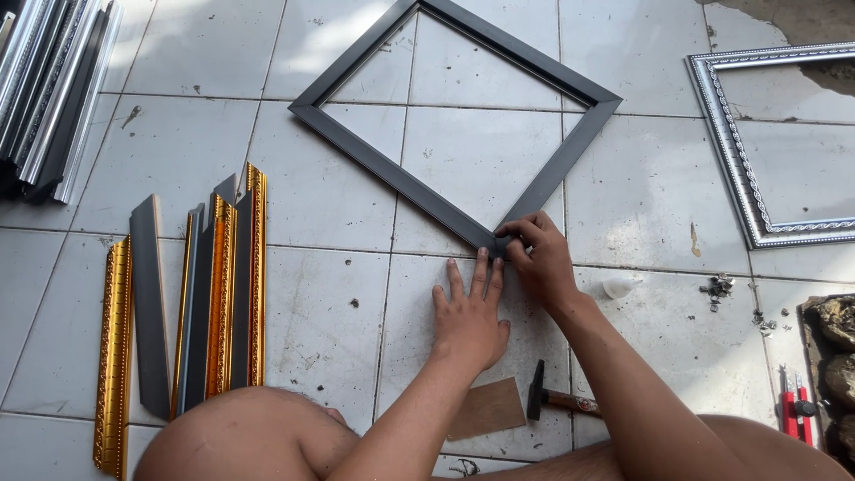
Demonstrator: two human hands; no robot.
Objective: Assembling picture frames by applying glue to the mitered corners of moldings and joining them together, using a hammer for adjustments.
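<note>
A black square picture frame (374,158) lies flat on the white tiled floor, turned like a diamond with one corner pointing toward me. My right hand (539,258) pinches that near corner with its fingertips. My left hand (468,312) lies flat on the tile just below the corner, fingers apart, fingertips touching the frame's edge. It holds nothing.
Gold and grey moulding strips (191,294) lie at left, silver strips (49,89) at top left. A silver ornate frame (739,169) lies at right. A hammer (557,399) and a brown board (485,408) rest between my knees; a small white bottle (616,288) and red tools (795,405) lie at right.
</note>
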